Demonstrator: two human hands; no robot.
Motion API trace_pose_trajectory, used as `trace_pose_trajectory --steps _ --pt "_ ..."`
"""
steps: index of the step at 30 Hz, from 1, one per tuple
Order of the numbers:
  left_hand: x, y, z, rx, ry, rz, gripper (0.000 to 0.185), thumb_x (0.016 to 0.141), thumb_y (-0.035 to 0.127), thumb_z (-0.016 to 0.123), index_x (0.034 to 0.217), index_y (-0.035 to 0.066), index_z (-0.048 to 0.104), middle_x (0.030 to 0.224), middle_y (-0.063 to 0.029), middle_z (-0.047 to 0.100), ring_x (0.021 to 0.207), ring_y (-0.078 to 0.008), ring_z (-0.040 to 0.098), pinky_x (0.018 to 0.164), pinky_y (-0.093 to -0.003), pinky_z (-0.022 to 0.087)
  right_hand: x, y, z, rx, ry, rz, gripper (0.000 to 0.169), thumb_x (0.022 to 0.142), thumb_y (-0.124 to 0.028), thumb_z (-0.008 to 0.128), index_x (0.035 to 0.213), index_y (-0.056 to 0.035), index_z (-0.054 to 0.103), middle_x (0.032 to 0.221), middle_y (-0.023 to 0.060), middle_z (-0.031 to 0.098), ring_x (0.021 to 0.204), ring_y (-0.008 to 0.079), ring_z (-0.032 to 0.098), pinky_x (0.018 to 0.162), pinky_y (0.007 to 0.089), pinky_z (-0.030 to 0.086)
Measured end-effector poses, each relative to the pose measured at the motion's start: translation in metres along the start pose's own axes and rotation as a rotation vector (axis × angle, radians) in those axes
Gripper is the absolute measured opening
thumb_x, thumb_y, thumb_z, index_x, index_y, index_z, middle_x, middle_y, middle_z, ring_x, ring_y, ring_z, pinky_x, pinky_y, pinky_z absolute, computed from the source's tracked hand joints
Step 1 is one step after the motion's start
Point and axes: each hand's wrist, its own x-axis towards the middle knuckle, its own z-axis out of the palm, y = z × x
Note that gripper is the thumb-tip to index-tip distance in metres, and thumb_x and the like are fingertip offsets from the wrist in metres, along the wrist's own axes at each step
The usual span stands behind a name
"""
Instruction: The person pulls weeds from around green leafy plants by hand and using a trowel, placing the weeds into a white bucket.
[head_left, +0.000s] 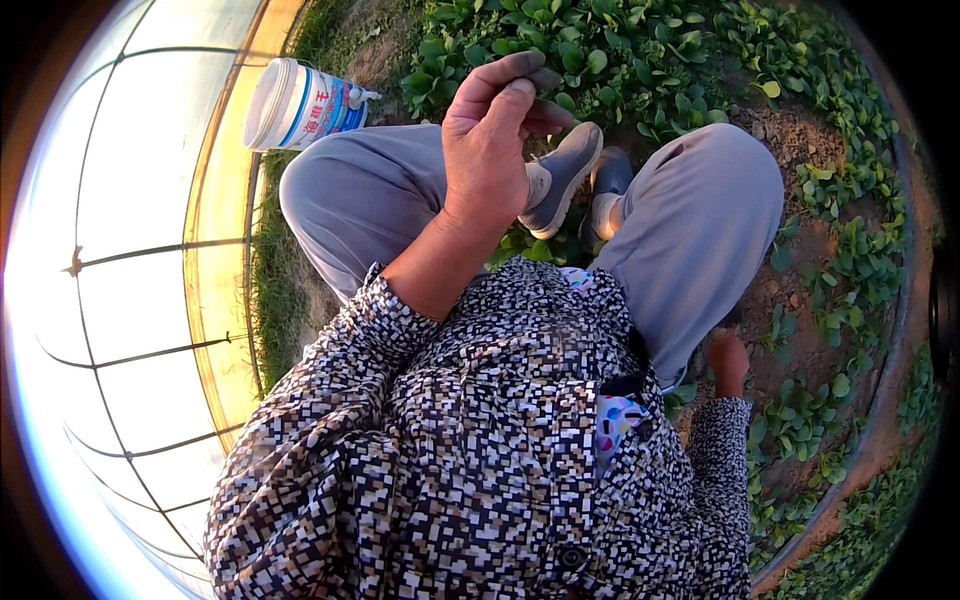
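My left hand (499, 127) is raised above the gap between my knees, palm turned partly up. Its fingers curl in and the thumb rests against them; the fingertips are dark with dirt, and I see nothing held. Lower right, beside my hip, my right hand (727, 361) reaches down towards the soil; its fingers are mostly hidden by shadow and my leg. Low leafy green plants (600, 60) grow thickly before my feet. My grey shoes (568, 176) stand close together, with leaves between and below them.
A white plastic bucket (322, 109) with printed sides stands beyond my left knee. Left of it runs a greenhouse wall (135, 300) of pale film on thin bars, edged by grass (274, 300). More seedlings (799, 420) and bare soil lie at right, bordered by a curved pipe or hose (889, 382).
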Motion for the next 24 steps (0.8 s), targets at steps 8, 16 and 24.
trace_pose_trajectory --steps 8,16,24 --pt "-0.008 -0.019 0.013 -0.141 -0.117 -0.104 0.022 0.099 0.005 0.051 0.118 0.001 0.063 0.103 -0.0092 0.069 0.078 -0.0163 0.068 0.072 -0.0293 0.057 -0.065 0.033 0.065 0.315 0.015 0.245 0.045 0.089 -0.039 0.059 0.121 -0.0073 0.064 0.109 0.0224 0.069 0.100 0.0427 0.066 0.083 0.0527 0.053" --pt "-0.022 -0.050 0.019 -0.224 -0.153 -0.207 0.023 0.100 0.006 0.051 0.120 0.001 0.061 0.104 -0.0098 0.068 0.083 -0.0183 0.067 0.076 -0.0324 0.055 -0.106 0.044 0.094 0.516 0.159 0.224 0.039 0.084 -0.033 0.065 0.108 -0.0022 0.066 0.094 0.0263 0.069 0.094 0.0461 0.065 0.080 0.0519 0.052" --pt "-0.035 -0.062 0.021 -0.271 -0.177 -0.227 0.023 0.100 0.005 0.049 0.119 0.000 0.061 0.105 -0.0106 0.069 0.082 -0.0176 0.068 0.077 -0.0316 0.056 -0.099 0.064 0.091 0.518 0.163 0.151 0.034 0.082 -0.029 0.065 0.105 -0.0034 0.067 0.091 0.0246 0.070 0.089 0.0442 0.067 0.077 0.0509 0.052"
